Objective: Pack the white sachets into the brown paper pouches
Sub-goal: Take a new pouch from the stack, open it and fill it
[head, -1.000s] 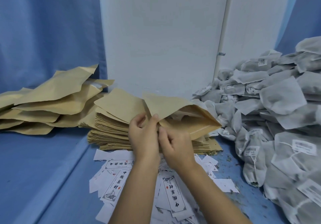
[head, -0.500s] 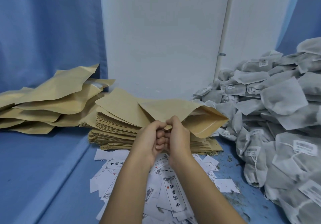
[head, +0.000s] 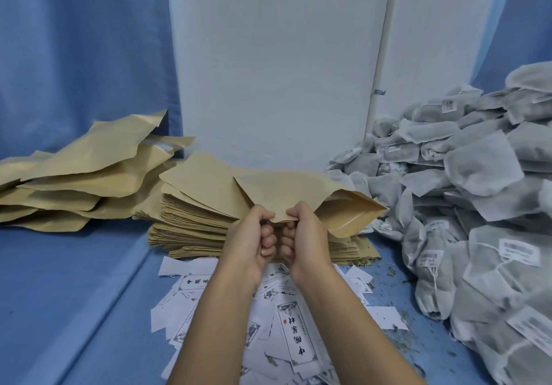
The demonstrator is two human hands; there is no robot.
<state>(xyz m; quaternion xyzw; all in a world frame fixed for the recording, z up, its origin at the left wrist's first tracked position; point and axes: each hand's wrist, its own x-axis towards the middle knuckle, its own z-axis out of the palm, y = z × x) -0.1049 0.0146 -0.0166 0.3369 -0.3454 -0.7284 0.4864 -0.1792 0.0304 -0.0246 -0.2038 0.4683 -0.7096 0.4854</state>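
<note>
- Pouch (head: 298, 187) of brown paper is held raised just above the stack of flat pouches (head: 191, 223), its open mouth showing at the right.
- Left grip (head: 254, 241) and right grip (head: 301, 235), knuckles touching, each pinch the near edge of the raised brown paper, fingers curled, in front of the stack.
- White sachets (head: 478, 190) lie heaped right of the stack.
- Loose brown pouches (head: 74, 181) sprawl left of the stack.
- Printed labels (head: 292, 331) lie scattered on the blue tabletop (head: 74, 280) in front of the stack, under the forearms.
- White panel (head: 277, 71) stands behind the stack.
</note>
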